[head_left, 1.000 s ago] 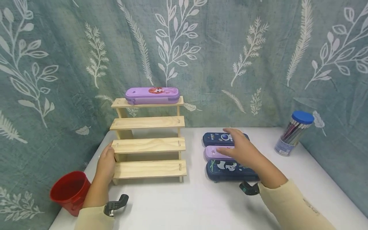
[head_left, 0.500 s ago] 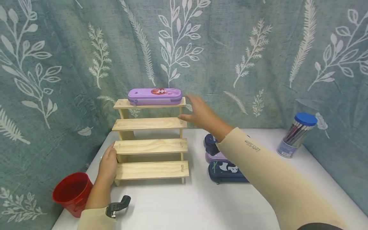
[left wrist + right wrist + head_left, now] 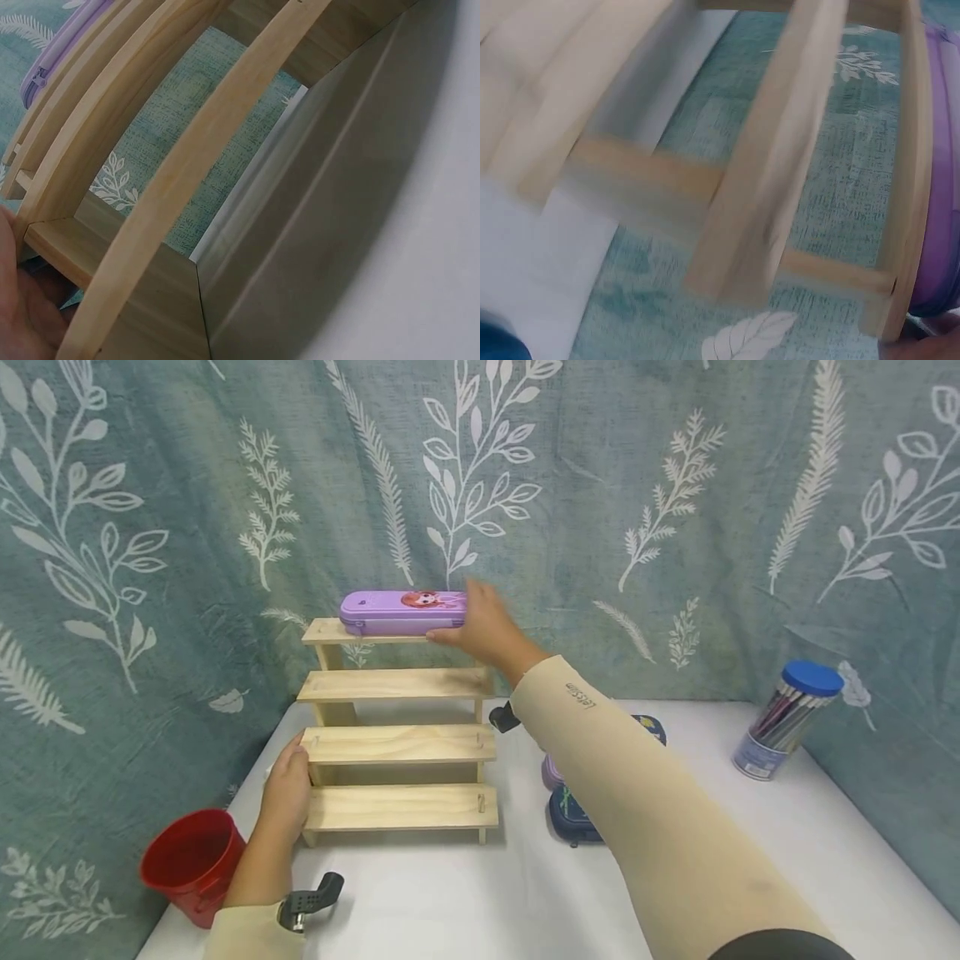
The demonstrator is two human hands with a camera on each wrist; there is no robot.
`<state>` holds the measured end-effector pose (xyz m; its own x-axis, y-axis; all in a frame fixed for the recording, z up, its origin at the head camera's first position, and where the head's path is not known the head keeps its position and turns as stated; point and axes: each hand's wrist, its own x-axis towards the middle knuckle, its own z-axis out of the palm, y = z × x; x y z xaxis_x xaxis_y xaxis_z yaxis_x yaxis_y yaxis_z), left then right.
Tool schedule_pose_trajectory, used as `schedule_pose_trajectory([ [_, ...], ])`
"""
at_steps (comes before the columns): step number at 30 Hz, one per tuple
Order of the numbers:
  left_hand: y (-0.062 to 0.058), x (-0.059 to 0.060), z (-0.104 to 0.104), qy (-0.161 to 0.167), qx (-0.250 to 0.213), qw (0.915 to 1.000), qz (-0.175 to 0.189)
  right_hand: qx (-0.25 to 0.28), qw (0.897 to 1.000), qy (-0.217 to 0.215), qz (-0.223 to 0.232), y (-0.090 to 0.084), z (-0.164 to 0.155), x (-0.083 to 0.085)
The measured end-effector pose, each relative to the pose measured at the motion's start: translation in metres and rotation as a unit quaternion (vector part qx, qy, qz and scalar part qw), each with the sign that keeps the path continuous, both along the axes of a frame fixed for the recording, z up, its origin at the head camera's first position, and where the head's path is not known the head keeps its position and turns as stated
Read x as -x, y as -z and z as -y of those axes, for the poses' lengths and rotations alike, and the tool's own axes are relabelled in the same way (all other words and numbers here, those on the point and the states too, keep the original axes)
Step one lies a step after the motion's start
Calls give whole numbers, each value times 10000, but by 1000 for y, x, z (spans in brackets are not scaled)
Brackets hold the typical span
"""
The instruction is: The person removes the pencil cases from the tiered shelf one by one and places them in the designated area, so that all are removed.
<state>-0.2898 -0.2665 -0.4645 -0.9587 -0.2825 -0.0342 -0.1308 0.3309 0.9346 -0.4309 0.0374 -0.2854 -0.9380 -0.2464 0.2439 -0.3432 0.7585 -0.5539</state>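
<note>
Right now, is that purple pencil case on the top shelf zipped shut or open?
Shut, as far as shows: the purple pencil case lies flat on the top shelf, lid down, with no gap along its visible edge.
</note>
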Motion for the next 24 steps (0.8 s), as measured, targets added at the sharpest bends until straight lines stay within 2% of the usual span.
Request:
schedule_pose_trajectory([
  [4, -1, 1, 0, 20, -25, 10000, -54, 350, 9991, 74, 234, -2, 5, 0],
  [13, 1, 1, 1, 31, -26, 10000, -88, 428, 9989, -145, 84, 0, -5, 4],
  [19, 1, -2, 1, 42, 32, 10000, 52, 541, 9985, -79, -3, 2, -12, 5],
  [24, 1, -4, -3, 19, -34, 10000, 80, 688, 9976, -47, -53, 4, -20, 0],
])
